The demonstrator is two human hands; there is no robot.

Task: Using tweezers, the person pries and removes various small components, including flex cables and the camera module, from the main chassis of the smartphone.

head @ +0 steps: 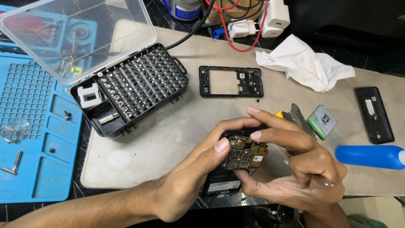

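Note:
My left hand and my right hand both hold a small opened phone body above the beige mat. A circuit board with gold parts sits on its upper half, between my left thumb and my right fingers. My right hand also grips a thin metal tool, its tip poking out near the knuckles. A black phone frame lies on the mat just beyond my hands.
An open case of screwdriver bits with a clear lid stands at the left. A blue work mat holds screws. At the right lie a white tissue, a green battery, a black back cover and a blue handle.

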